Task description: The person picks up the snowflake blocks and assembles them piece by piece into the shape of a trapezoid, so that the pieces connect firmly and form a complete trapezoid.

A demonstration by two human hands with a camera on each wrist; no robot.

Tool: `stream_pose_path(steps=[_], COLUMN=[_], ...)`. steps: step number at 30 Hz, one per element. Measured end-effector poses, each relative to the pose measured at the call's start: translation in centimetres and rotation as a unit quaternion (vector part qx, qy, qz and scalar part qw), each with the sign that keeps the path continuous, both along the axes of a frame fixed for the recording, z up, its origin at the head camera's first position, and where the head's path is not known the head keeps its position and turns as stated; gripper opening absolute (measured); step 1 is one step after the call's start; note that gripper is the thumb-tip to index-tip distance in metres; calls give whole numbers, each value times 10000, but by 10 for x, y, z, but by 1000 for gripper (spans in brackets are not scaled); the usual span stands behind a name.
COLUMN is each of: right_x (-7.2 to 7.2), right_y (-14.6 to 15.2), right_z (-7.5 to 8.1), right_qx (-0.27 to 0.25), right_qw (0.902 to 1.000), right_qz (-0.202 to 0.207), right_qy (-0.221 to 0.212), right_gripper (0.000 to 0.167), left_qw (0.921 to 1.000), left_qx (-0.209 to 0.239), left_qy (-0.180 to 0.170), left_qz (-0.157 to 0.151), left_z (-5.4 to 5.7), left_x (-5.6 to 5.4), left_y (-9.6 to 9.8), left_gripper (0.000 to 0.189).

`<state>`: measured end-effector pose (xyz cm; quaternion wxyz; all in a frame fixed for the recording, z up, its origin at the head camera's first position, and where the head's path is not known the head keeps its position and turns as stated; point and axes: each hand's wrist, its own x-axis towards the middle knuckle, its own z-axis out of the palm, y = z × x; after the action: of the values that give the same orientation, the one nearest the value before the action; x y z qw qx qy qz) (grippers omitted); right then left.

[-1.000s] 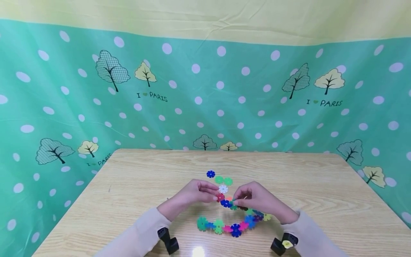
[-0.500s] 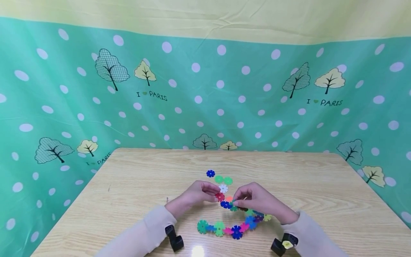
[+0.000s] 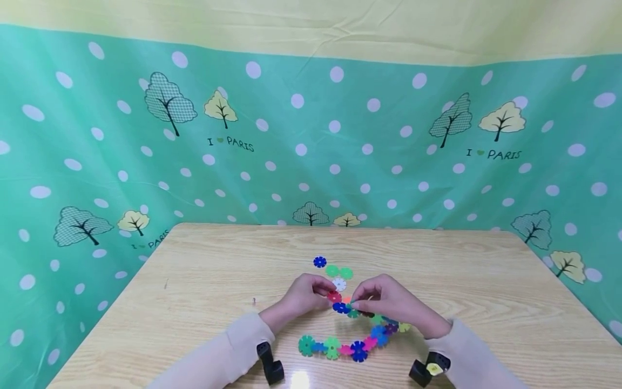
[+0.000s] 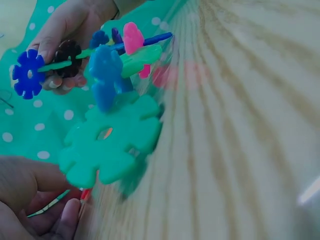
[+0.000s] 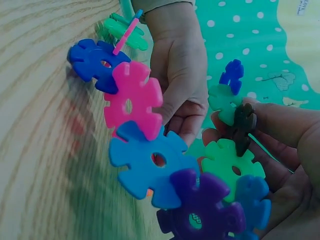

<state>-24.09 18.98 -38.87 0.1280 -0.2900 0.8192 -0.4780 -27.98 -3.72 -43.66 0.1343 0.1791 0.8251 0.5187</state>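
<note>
A chain of interlocked plastic snowflake discs (image 3: 359,351) curves over the front middle of the table, in several colours. My right hand (image 3: 386,300) pinches it near its far end, around a dark brown disc (image 5: 245,129) and a green disc (image 5: 223,103). A dark blue disc (image 4: 28,74) sticks out at that end, beyond the right fingertips. Facing it, my left hand (image 3: 303,294) pinches a red snowflake disc (image 3: 334,296) by its edge; in the left wrist view only a sliver of red shows at the fingertips. The chain's other end is a teal disc (image 4: 112,140).
Behind the hands lie loose discs: a white disc (image 3: 339,284), light green discs (image 3: 332,270), a dark blue one farthest back and an orange disc (image 3: 346,300) partly hidden. The wooden table (image 3: 218,254) ends at a green dotted curtain (image 3: 272,135).
My left forearm has shifted right, and the left fingers have closed in on the red disc. The right hand stays almost still with the chain.
</note>
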Motion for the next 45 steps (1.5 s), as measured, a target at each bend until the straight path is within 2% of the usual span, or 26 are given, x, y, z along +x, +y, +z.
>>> stream_pose_path(steps=[5, 12, 19, 26, 30, 35, 39, 45], right_x=[1, 0, 0, 2, 2, 2, 2, 1], right_y=[-1, -2, -2, -3, -2, -2, -1, -1], right_z=[2, 2, 3, 5, 5, 5, 5, 5], right_qx=[-1, -50, -4, 61, 22, 0, 25, 97], right_qw=[10000, 10000, 9999, 9995, 9994, 9993, 9991, 9986], right_qz=[-73, -40, -164, -321, -333, -366, -403, -519], right_qy=[-54, -1, 24, -15, 21, 78, 113, 79], right_gripper=[12, 12, 11, 11, 11, 11, 11, 10], left_qw=[9994, 9986, 9987, 9988, 9996, 9986, 9972, 9937], left_qx=[-208, -331, -325, -214, 201, 497, 705, 1117], left_qy=[245, 419, 367, 434, 196, -143, -165, -116], left_qz=[86, 26, -156, -113, -85, 115, 172, 57], left_z=[-2, -2, 2, -1, -1, 9, 18, 28], left_x=[-1, 0, 1, 0, 1, 4, 8, 14], left_y=[3, 5, 0, -9, -14, -21, -25, -28], left_gripper=[26, 27, 31, 21, 16, 14, 13, 15])
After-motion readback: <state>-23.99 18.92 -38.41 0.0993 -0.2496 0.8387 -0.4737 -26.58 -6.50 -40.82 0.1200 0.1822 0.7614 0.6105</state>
